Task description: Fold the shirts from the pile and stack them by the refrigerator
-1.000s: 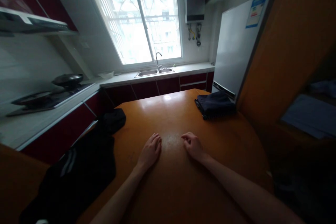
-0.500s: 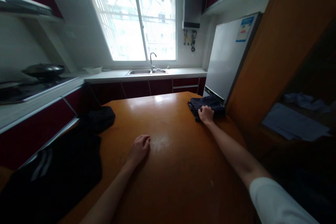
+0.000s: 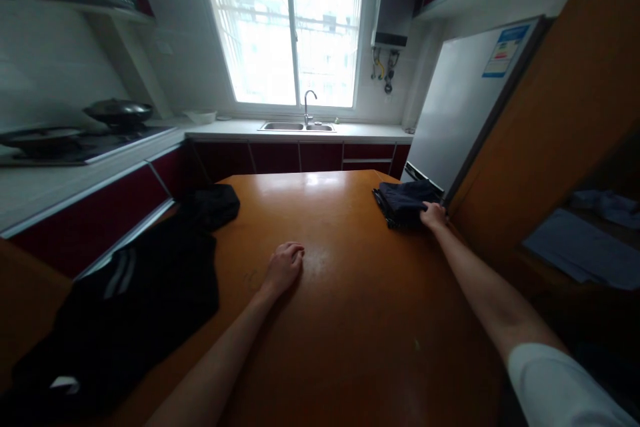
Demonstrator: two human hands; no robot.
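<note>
Right hand point(image 3: 433, 215) has gone from the bare wooden tabletop point(image 3: 335, 320) to the near right edge of the folded dark navy clothes point(image 3: 403, 197); left hand point(image 3: 284, 268) stays near mid-table. View has shifted a bit too.

Right fingers are bunched at the cloth edge, thumb side in. Looks like a pinch on a layer or two, but I can't confirm a firm grip from here. Left hand lies palm down on the wood, fingers together and loosely bent, nothing in it that I can see.

Navy clothes: flat stack at the far right of the table, just beside the refrigerator point(image 3: 465, 93), resting on the wood, not lifted as far as I can tell. Layers show at the left edge; piece count unclear.

Black garment with two pale stripes point(image 3: 160, 300) is spread loose along the left side, not folded. Dark cloth bundle point(image 3: 215, 205) sits at its far end; can't tell if it's the same piece.

Progress, my read: right hand has only reached the stack, so handling is at an early stage. Stack reads as already folded; striped garment reads as untouched, neither hand on it. Middle of the table has no clothes laid out.
</note>
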